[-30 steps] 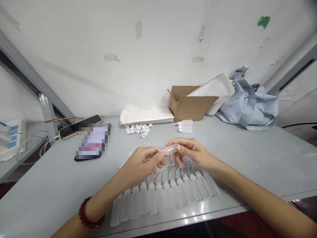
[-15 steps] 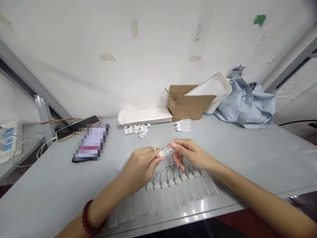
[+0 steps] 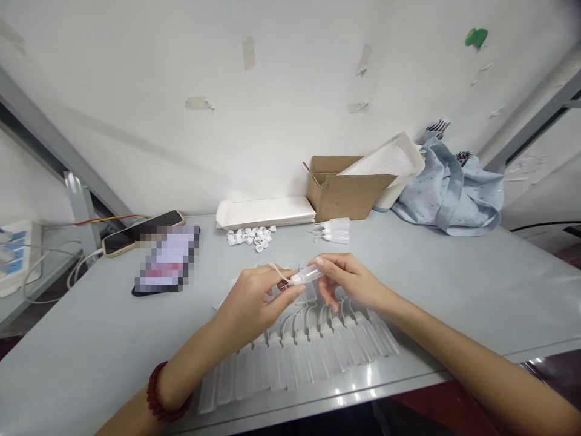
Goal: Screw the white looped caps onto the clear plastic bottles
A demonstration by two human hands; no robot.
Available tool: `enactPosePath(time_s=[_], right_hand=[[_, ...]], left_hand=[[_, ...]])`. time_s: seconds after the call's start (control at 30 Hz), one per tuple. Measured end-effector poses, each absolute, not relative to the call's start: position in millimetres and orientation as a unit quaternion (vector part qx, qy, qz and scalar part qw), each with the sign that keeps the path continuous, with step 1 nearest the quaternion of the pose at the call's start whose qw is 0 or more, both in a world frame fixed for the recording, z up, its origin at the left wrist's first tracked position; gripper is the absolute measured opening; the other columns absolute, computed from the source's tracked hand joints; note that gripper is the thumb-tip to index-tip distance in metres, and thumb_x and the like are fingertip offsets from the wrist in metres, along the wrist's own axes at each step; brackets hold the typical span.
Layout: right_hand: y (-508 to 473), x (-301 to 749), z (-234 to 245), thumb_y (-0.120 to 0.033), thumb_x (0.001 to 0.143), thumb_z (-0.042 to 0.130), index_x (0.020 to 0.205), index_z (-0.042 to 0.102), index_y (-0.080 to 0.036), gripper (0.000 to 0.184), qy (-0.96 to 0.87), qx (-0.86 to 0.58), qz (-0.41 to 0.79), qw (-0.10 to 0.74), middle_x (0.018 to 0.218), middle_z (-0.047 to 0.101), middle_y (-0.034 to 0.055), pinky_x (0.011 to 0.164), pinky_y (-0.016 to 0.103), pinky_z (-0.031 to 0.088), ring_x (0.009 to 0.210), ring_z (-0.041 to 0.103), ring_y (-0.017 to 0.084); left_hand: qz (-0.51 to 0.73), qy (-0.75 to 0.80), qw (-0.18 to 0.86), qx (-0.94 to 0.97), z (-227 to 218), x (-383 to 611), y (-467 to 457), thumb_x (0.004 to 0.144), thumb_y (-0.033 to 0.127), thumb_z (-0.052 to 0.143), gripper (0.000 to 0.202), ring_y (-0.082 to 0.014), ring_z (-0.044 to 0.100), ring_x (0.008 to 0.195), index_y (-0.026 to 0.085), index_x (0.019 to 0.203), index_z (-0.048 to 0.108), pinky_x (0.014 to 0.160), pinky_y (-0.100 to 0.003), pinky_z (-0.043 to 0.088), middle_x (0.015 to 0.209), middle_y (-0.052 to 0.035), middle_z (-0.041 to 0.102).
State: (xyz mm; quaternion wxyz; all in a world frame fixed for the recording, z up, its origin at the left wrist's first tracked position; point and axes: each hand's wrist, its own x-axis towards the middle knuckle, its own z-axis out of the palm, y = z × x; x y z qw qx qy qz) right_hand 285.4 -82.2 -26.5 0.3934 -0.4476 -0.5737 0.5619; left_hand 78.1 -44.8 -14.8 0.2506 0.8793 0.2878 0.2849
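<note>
Held over the table is a small translucent needle-tip bottle [image 3: 311, 274] with a white neck and a loose cap strap at its left end. My right hand [image 3: 347, 278] pinches the bottle's body between thumb and fingers. At the neck end, my left hand [image 3: 261, 297] has its thumb and fingers closed around the white collar, with the thin tip between them. Beneath my hands lies a row of similar bottles [image 3: 311, 357], side by side, with curved straps at their tops. More bottles behind my left hand are partly hidden.
Small white caps [image 3: 249, 236] lie in a pile, with several bottles [image 3: 336, 231] to their right. Behind are a stack of white foam envelopes [image 3: 267, 212], a cardboard box [image 3: 351, 194] and a blue cloth bag [image 3: 454, 188]. Two phones, one a black phone [image 3: 149, 230], lie left.
My left fingers have loosened and shifted slightly around the bottle's neck, so the thin tip and the strap show more. My right hand stays nearly still.
</note>
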Motion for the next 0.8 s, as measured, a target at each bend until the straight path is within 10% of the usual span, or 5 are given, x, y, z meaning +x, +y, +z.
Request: enactPosePath(time_s=[0.8], right_hand=[[-87.4, 280.8, -19.6, -0.055, 0.088, 0.051, 0.062, 0.045, -0.018, 0.046, -0.598, -0.481, 0.502, 0.399, 0.048, 0.048, -0.0054, 0.043, 0.021, 0.038, 0.038, 0.045, 0.006]], left_hand=[[0.290, 0.372, 0.429, 0.771, -4.0, 78.0, -45.5, 0.086, 0.040, 0.058, 0.029, -0.0152, 0.060, 0.067, 0.019, 0.072, 0.074, 0.057, -0.024, 0.045, 0.080, -0.0028, 0.073]])
